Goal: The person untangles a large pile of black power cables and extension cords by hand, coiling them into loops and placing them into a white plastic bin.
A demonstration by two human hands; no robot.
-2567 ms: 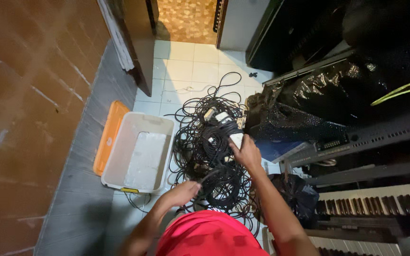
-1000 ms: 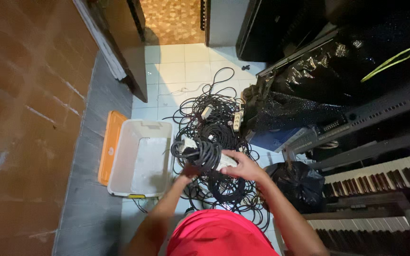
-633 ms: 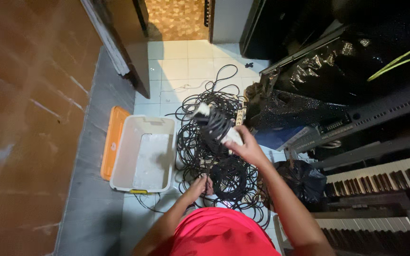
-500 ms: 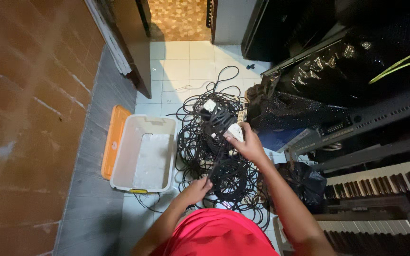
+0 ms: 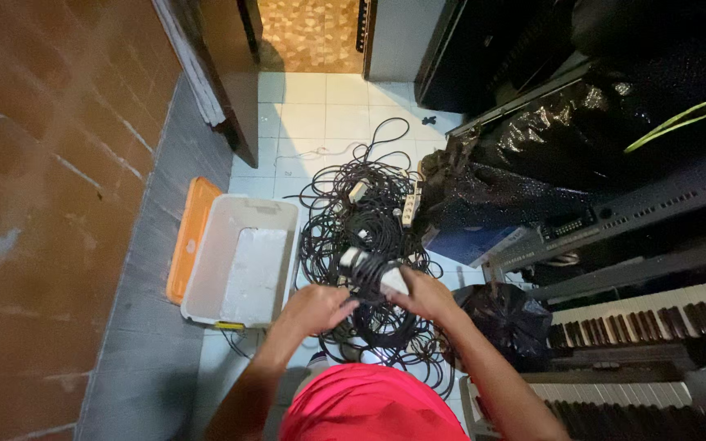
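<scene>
As the head camera looks straight down, the scene sorts out like this:

Head view, left hand: the left hand [image 5: 314, 306] sits at about 7 o'clock from the frame's middle, fingers curled and closed on a loop of black cable.

Head view, right hand: the right hand [image 5: 423, 292] is just beside it at 6 o'clock, fingers bent around the same bunch and touching a small white block [image 5: 393, 281], probably a plug or adapter, though it is too small to tell.

Head view, bundle in hand: the bundle of black cable [image 5: 367, 273] is lifted between both hands, above the rest of the heap.

Head view, heap: the cable pile [image 5: 369, 237] spreads over the white floor tiles [image 5: 304, 114] at the centre, with a pale power strip [image 5: 408, 204] lying in it toward 1 o'clock.

Head view, bin: a white plastic bin [image 5: 206, 269] stands open at 9 o'clock, just beside the heap, its orange lid [image 5: 189, 237] leaning along its far side.

Head view, right side: a black plastic cover [image 5: 549, 139] drapes gear at 2 o'clock; a keyboard [image 5: 655, 306] with white keys runs at 4 o'clock; a small black bag [image 5: 507, 318] rests near the right forearm.

Head view, left side: a brown tiled wall [image 5: 51, 163] fills 9 to 11 o'clock.

Head view, person: a red shirt [image 5: 369, 408] shows at 6 o'clock.
</scene>
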